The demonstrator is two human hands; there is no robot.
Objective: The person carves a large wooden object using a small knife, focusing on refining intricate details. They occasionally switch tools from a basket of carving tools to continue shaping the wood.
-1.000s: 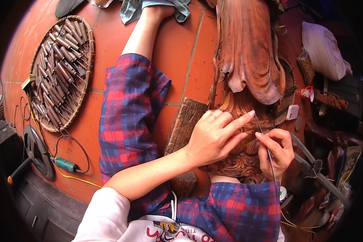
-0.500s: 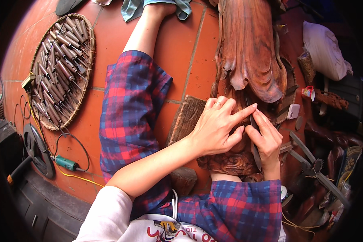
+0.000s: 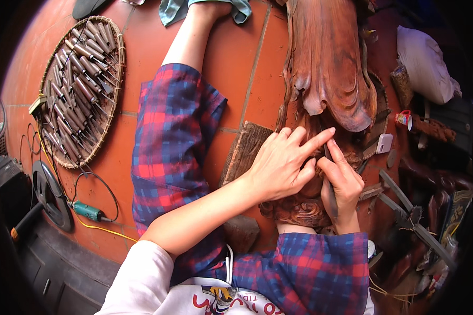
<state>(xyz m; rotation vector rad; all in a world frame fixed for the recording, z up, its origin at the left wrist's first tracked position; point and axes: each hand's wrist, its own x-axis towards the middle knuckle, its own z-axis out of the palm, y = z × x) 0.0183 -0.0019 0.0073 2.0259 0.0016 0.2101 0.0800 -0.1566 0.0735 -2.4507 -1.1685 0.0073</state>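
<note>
Reddish-brown wood carving (image 3: 326, 68) lies between my knees, long axis running away from me. Head view: right hand (image 3: 344, 181) pinches a thin chisel (image 3: 328, 173), blade pointing up into the carving; left hand (image 3: 281, 163) rests on the wood, index finger stretched over the blade, nearer the cut. Terracotta tile floor (image 3: 142, 68); basket of chisels (image 3: 81, 89) far left.

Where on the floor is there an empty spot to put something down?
Bare red tile floor lies between the round basket of chisels and the checked-shorts leg; another bare patch sits between that leg and the wood carving. Right of the carving, tools and clutter crowd everything.
</note>
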